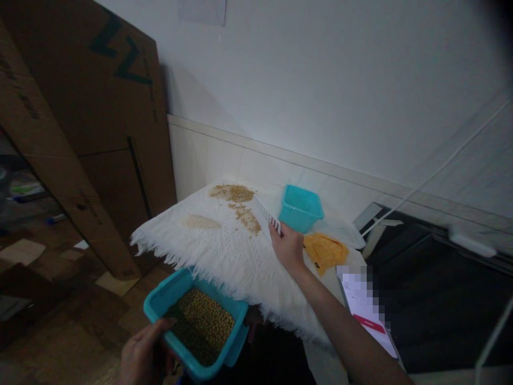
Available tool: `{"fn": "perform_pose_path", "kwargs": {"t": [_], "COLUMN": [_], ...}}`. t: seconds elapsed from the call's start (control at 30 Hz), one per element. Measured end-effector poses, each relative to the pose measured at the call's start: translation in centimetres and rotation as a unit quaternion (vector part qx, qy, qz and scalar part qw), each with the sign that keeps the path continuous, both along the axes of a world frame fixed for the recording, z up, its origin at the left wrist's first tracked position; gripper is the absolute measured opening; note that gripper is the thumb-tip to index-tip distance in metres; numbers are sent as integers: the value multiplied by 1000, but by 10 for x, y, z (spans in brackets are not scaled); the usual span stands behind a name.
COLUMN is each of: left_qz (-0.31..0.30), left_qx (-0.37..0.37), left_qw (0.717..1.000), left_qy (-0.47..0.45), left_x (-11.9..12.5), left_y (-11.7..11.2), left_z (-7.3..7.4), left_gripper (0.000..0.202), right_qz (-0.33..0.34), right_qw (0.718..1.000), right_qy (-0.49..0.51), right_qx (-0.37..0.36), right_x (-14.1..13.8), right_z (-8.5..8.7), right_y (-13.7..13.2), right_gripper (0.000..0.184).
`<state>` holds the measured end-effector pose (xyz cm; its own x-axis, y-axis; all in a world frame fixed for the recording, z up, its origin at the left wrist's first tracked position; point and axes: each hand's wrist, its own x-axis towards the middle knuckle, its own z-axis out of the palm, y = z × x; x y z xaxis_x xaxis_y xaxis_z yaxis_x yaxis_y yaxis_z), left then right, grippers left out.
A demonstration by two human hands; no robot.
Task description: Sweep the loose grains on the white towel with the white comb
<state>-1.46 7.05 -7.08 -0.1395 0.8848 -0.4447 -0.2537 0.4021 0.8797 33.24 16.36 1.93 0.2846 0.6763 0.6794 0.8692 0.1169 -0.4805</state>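
My left hand (146,347) grips the near left rim of a teal plastic tub (241,316), thumb over the edge. Yellow soybeans (206,315) and small dark green beans lie inside the tub, below the table's front edge. My right hand (289,248) is closed around the near end of a long white slotted plastic piece (264,211), which looks like a comb. Its far end touches or hovers just above the white fringed cloth (236,267); I cannot tell which. Left of it are scattered soybeans (240,193) and a pale patch of fine grains (201,221).
A second teal tub (300,208) stands at the back of the table, with a yellow cloth (326,251) in front of it. A clear lid (347,233) lies to the right. Papers (364,305) hang over the right edge. A tall cardboard box (120,107) rises at left.
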Motion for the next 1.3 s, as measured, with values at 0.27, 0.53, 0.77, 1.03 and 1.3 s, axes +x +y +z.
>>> {"fn": "perform_pose_path", "kwargs": {"t": [0.27,0.53,0.77,1.03,1.3], "left_qz": [9,29,49,42,53], "left_qx": [-6,-1,15,1,-2], "left_qw": [1000,1000,999,999,998], "left_qy": [-2,3,-8,-22,-33], "left_x": [9,13,9,9,13], "left_y": [-1,-3,-5,-4,-3], "left_z": [16,16,-7,-4,2], "left_gripper": [46,47,49,51,49], "right_qz": [43,76,104,114,112], "right_qw": [999,992,982,976,972], "right_qy": [17,97,157,187,207], "right_qx": [1,28,9,8,18], "right_x": [-15,-10,-8,-5,-11], "right_z": [-1,5,-6,-14,-13], "right_y": [-10,-8,0,-9,-21], "right_gripper": [39,34,30,36,40]}}
